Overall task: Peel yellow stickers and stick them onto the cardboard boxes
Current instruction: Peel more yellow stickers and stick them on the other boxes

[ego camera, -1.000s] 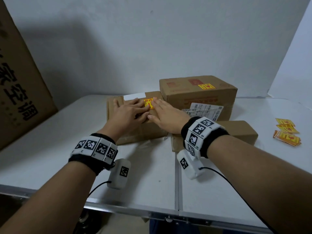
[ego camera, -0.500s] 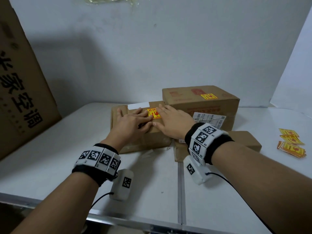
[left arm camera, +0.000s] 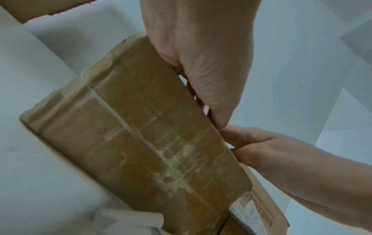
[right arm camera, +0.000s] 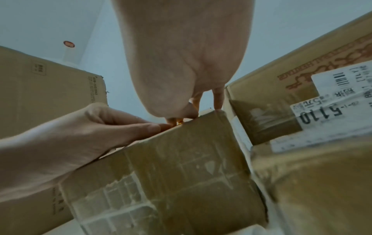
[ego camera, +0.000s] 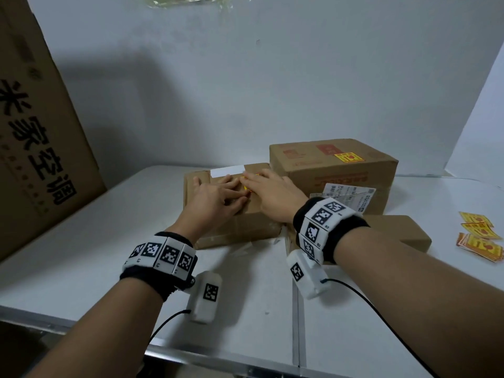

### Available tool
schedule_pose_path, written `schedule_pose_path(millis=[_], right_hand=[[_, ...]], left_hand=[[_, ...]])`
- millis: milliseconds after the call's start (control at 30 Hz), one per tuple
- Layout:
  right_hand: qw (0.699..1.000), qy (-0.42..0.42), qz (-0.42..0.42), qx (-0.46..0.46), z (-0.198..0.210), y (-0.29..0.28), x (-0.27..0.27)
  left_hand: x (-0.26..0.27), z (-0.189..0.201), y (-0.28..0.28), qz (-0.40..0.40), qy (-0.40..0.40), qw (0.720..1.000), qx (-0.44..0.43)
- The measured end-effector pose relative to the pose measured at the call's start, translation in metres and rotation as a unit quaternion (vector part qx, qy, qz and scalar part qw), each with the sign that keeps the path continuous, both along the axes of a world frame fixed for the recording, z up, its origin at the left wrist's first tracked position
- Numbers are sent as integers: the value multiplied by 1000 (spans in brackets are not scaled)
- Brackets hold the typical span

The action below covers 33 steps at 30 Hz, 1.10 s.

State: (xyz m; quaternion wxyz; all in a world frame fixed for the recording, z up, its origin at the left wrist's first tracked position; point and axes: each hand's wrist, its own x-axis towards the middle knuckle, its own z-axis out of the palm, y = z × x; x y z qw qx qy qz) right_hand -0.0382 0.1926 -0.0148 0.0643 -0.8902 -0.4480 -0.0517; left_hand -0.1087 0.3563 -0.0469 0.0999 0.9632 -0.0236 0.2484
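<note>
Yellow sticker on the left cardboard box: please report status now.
Left hand and right hand flat, pressing the yellow sticker onto the left brown cardboard box. Sticker mostly covered by fingers. Nothing in the way.

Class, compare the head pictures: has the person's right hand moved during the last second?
Yes. The right hand has slid left over the box top, toward the white label, now covering most of the yellow sticker.
</note>
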Motion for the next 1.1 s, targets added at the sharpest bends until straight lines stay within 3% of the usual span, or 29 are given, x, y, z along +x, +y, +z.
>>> schedule_pose_path(millis=[267,433,533,600,700,767,833,900,967,1100], right_hand=[[1000,12,-5,-24,1,-25,-4],[999,17,-14,-35,-7,-23,-11],[1000,17,-2,-26,-14,-26,-12],[1000,2,1,15,-18,-29,-14],[987,-9,-40,158,-16,-37,-14],[966,41,-72,244,-10,-40,-8],[961,110,-86,238,-2,-40,-3],[967,155,-84,182,5,-38,-2],[973,156,-68,158,9,-38,-6],[965,166,-26,201,-1,-42,-16]], left_hand=[[12,0,6,-15,4,1000,-26],[3,5,1,-1,57,997,57],[-2,6,2,-15,80,995,65],[-7,5,-2,-6,75,995,69],[-15,2,-7,-9,27,998,54],[-20,-1,-7,-30,2,1000,5],[-24,-3,-8,-42,0,998,-36],[-27,3,-14,2,6,999,-38],[-29,15,-17,85,61,994,-25],[-37,31,-13,133,168,977,4]])
